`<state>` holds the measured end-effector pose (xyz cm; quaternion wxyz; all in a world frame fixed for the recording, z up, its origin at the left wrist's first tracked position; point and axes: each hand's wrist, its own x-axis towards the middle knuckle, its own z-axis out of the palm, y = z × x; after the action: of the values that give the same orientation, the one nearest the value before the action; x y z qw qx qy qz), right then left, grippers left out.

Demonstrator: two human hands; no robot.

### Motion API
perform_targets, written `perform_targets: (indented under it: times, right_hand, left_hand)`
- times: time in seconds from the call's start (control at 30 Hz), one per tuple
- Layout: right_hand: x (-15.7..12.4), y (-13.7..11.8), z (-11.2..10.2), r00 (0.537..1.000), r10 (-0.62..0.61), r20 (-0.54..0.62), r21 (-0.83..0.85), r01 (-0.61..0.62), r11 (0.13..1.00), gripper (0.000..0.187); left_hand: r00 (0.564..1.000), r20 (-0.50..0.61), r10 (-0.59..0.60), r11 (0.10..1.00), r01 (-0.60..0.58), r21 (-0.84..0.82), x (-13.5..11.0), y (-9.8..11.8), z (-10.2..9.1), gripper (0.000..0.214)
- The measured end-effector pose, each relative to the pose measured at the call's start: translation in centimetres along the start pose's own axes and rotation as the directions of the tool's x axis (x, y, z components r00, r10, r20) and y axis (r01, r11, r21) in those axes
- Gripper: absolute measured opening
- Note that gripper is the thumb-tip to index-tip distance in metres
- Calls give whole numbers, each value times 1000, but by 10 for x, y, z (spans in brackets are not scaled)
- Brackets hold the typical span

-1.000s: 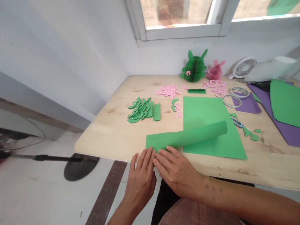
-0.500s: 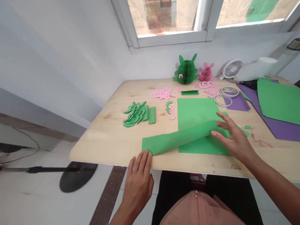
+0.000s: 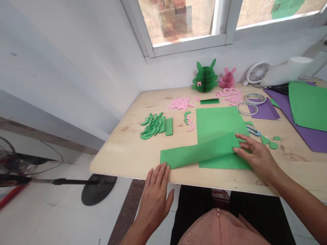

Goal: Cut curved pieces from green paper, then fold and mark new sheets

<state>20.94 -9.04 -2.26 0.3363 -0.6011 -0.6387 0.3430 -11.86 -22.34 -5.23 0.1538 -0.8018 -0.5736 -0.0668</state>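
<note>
Green paper sheet (image 3: 204, 151) is pressed at the wooden desk's (image 3: 127, 149) near edge by the open left hand (image 3: 155, 194) and right hand (image 3: 257, 156), so its fold lies flat.

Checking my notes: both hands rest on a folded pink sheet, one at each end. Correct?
No: the head view shows the folded sheet is green, not pink; the left hand and right hand do rest at its ends.

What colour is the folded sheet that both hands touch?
The folded sheet is green, clearest in the head view.
</note>
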Motion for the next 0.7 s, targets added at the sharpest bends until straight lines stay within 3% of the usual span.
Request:
perform_targets:
  times: [0.43, 0.7]
  right_hand:
    - [-7, 21, -21, 994, 34, -107, -31, -37, 999, 61]
    - [-3, 25, -33, 985, 73, -157, -23, -78, 997, 60]
  left_hand:
    - [999, 5, 53, 997, -53, -54, 26, 9, 3, 68]
    - [989, 97, 112, 989, -101, -112, 46, 7, 1, 83]
